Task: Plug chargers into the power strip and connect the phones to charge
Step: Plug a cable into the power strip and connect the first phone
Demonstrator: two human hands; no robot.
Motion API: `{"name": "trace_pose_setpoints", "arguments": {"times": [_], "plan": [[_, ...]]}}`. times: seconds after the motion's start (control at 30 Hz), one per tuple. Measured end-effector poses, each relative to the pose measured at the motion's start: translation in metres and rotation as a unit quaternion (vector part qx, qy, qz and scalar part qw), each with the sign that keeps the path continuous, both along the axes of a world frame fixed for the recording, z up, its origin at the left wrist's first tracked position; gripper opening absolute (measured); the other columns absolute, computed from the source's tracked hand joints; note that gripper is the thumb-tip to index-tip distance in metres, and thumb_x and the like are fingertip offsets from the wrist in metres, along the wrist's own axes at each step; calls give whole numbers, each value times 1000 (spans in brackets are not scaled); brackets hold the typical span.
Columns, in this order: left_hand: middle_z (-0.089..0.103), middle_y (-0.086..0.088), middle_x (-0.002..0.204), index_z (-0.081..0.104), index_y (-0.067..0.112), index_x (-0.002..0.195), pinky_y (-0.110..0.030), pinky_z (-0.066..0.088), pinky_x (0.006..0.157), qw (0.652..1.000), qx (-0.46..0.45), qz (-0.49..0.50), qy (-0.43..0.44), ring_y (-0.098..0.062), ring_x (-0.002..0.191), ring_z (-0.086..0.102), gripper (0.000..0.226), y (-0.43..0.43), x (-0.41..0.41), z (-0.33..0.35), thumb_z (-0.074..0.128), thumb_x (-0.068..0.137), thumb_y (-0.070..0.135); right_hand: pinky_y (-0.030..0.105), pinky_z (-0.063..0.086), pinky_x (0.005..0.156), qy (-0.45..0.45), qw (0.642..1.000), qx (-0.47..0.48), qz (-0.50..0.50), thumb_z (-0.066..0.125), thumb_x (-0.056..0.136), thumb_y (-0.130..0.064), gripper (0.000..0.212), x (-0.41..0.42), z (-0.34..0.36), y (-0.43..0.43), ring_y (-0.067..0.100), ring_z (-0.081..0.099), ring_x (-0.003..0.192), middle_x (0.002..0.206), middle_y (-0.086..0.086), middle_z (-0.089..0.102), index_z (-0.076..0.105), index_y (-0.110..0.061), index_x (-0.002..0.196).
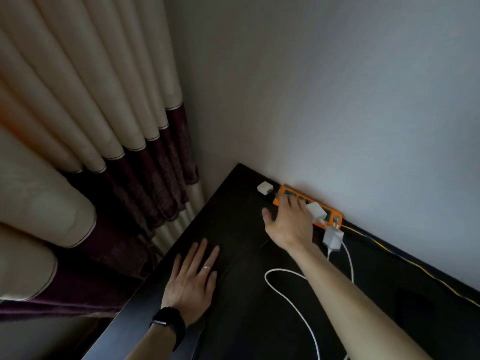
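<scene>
Nearest to you, your left hand (191, 278) lies flat and open on the dark tabletop (241, 320), fingers spread, holding nothing; a black wristband (166, 324) sits just behind it, and the table's left edge (145, 279) runs close beside that hand, so leftward room is scant. To the right, a white cable (293, 300) loops across the surface under your right forearm and climbs to a white charger (333, 239) that lies near the right end of the orange power strip (287, 194); whether its prongs are seated cannot be told, and it appears to lie loose. Farther on, your right hand (287, 224) reaches over the strip with fingers loosely extended and thumb apart, gripping nothing that can be seen. Just beside that hand, a second white charger (316, 212) stands on the strip and looks plugged in, though the contact is partly hidden. A third white cube charger (265, 188) rests on the table just off the strip's left end, unplugged. The strip lies along the wall (337, 100) at the table's far edge, so nothing can be approached from behind; its yellow cord (405, 261) trails away right along the wall. No phones are clearly visible, so judge the task early: at most one charger in, two left, all phone connections ahead. Open room lies in the dark centre between your hands; curtains (85, 126) hang past the left edge.
</scene>
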State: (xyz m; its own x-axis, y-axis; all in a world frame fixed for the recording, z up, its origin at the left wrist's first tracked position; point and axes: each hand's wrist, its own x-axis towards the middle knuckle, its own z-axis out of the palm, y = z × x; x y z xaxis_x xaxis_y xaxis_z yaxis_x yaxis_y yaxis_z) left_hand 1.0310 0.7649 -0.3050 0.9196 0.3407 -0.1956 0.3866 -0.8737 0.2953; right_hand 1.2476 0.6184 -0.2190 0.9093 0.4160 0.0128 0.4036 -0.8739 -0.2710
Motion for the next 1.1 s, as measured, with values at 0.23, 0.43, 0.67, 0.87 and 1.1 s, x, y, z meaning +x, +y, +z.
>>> {"name": "trace_pose_setpoints", "arguments": {"times": [0.23,0.43,0.67,0.87,1.1], "plan": [[0,10,167,3,45,156,-43,0,122,999,25,-4,-37,-11,154,-6,60,3,-3,-13,24,100,53,52,22,116,2,992,-128,7,41,94,-62,78,45,-49,44,35,11,149,162,13,22,26,-16,155],[-1,8,167,4,42,157,-45,0,122,999,29,-11,-26,-12,154,-6,62,6,-5,-18,24,99,55,47,31,112,-104,991,-73,30,54,96,-38,39,29,-54,44,29,45,132,125,11,66,58,-16,128],[-10,8,166,-4,43,156,-45,-5,123,1000,19,-13,-21,-12,152,-16,64,3,-4,-16,17,98,59,38,50,86,-38,985,171,16,65,95,-22,40,10,-15,-16,27,62,107,126,11,57,52,-17,132],[-11,7,167,-5,42,156,-46,-6,124,1000,20,-11,-14,-13,152,-17,65,2,-4,-14,14,97,59,38,49,99,16,998,51,-42,69,92,-15,43,56,6,-52,32,62,113,135,14,53,59,-10,134],[-13,8,166,-6,43,156,-46,-5,124,1000,11,-10,-20,-13,152,-17,65,2,-4,-14,14,96,60,41,49,103,42,999,-29,0,67,94,-14,45,75,5,-38,32,58,121,137,15,55,58,-7,137]]}}
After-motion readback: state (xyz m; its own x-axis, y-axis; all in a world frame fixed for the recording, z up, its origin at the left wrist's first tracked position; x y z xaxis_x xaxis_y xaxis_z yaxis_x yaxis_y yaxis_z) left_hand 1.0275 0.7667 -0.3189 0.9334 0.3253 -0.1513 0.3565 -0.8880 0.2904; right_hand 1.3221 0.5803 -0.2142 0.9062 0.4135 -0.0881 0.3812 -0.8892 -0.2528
